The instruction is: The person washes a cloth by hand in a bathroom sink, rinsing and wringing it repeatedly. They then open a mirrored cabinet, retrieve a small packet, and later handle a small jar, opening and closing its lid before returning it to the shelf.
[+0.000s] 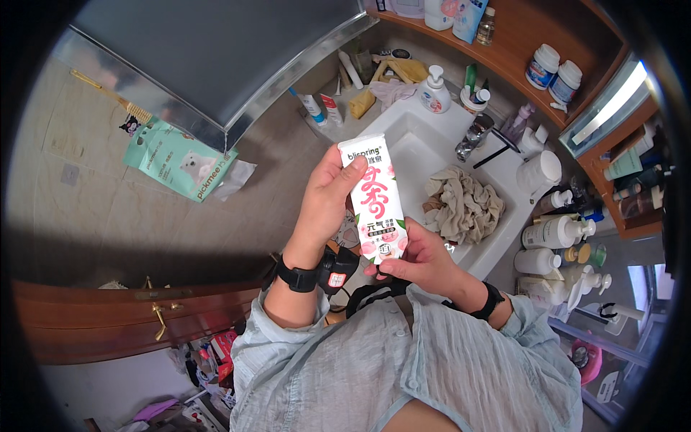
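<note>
Between my hands is a white toothpaste tube (372,200) with pink and green print, tilted slightly, its flat crimped end pointing away from me. My left hand (329,197) grips the tube's upper left side, the thumb lying across its front. The lower end rests in my right hand (421,254), whose thumb and fingers close around the bottom edge; the cap is hidden there. Just beyond and to the right is a white sink (413,156) with a crumpled beige cloth (464,205) in its basin.
A chrome faucet (475,137) and a white pump bottle (434,92) stand at the sink's back edge. Several bottles (550,232) line its right side. Two small tubes (323,110) stand on the counter. A green tissue pack (175,159) hangs on the left wall beside a wooden door (108,318).
</note>
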`<state>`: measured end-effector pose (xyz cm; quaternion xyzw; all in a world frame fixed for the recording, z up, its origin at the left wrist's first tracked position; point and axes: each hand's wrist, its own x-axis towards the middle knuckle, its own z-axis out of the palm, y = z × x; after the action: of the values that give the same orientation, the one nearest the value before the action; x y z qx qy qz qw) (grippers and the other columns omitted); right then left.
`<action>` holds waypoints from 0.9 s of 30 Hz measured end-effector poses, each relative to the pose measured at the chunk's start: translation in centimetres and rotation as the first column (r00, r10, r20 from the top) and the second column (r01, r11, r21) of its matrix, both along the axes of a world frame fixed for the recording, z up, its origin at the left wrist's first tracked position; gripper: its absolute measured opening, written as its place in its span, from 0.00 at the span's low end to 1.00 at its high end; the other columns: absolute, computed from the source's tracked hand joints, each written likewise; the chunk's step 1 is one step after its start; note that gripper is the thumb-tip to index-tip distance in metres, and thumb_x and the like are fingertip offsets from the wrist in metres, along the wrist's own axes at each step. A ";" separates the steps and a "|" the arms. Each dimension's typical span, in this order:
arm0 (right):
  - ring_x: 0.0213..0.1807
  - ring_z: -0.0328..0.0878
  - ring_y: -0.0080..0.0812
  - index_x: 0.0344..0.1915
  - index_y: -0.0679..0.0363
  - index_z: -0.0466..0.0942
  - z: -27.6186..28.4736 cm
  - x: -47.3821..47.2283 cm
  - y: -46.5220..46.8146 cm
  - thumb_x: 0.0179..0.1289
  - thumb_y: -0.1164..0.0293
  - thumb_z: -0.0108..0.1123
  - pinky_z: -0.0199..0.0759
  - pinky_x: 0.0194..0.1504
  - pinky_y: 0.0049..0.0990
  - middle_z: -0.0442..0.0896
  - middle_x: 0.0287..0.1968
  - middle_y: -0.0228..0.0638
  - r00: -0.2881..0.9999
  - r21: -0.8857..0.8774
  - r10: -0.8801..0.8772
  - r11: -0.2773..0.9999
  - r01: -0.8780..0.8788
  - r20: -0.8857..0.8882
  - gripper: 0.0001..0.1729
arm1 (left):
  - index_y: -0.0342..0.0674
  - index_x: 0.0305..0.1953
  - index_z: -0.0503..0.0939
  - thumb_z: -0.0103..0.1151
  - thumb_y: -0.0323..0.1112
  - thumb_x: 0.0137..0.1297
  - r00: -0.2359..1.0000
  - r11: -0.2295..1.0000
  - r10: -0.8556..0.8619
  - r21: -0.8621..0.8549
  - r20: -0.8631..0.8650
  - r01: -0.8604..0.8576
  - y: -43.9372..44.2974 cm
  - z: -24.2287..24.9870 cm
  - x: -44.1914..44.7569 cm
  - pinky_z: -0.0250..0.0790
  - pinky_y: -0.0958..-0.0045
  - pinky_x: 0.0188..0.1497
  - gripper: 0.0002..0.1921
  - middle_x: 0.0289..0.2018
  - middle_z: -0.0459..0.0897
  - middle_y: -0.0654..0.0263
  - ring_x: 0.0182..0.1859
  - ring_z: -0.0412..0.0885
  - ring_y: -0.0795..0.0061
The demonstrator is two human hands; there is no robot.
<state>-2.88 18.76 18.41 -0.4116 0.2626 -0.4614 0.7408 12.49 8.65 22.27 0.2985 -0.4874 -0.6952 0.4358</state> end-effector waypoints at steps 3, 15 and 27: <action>0.45 0.80 0.25 0.50 0.65 0.64 0.1 -0.1 0.1 0.61 0.76 0.60 0.77 0.42 0.22 0.79 0.46 0.34 1.000 -0.005 0.010 1.000 -0.010 -0.013 0.19 | 0.34 0.50 0.68 0.48 0.37 0.70 1.000 1.000 -0.012 -0.025 0.004 0.012 0.4 0.6 0.0 0.72 0.80 0.38 0.14 0.38 0.80 0.65 0.37 0.79 0.82; 0.45 0.80 0.26 0.55 0.67 0.62 -0.2 -0.1 0.6 0.61 0.78 0.59 0.77 0.44 0.23 0.78 0.47 0.36 0.999 -0.044 0.041 0.998 -0.040 0.023 0.23 | 0.34 0.49 0.68 0.51 0.32 0.69 0.996 0.985 0.051 -0.168 0.077 -0.037 2.3 2.4 -0.2 0.72 0.80 0.39 0.12 0.38 0.80 0.66 0.37 0.78 0.84; 0.34 0.78 0.25 0.54 0.64 0.64 -2.1 -0.6 0.0 0.67 0.68 0.53 0.75 0.39 0.24 0.78 0.45 0.38 0.998 -0.047 -0.020 0.999 0.022 0.051 0.19 | 0.33 0.54 0.68 0.54 0.27 0.65 0.960 0.987 -0.159 0.033 0.231 0.155 3.0 0.6 0.2 0.71 0.79 0.44 0.17 0.42 0.80 0.66 0.44 0.78 0.81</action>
<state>-3.45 18.80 16.27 -0.4145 0.2368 -0.4857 0.7323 12.70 11.67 22.91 0.3414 -0.5521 -0.6914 0.3172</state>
